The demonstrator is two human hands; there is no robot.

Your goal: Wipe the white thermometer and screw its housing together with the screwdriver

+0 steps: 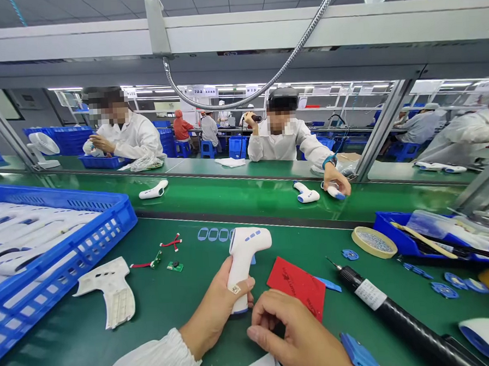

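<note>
My left hand [218,307] is wrapped round the handle of a white gun-shaped thermometer [245,251] with blue buttons, held upright over the green bench. Just right of the handle's bottom, my right hand [295,330] is curled with its fingers bent in. Whether anything sits inside that hand is hidden. Behind it lies a red square sheet [297,284], with a blue strip [329,284] poking out at its right. A white half shell [113,291] rests to the left, near small green circuit boards [175,266] with red wires. A black electric screwdriver [399,311] lies to the right.
A blue crate [106,204] full of white shells stands at left. At right are a tape roll [374,242], a blue parts tray [394,232] and blue rings [444,290]. Across the green belt [229,195], a co-worker's hand [336,179] touches another thermometer.
</note>
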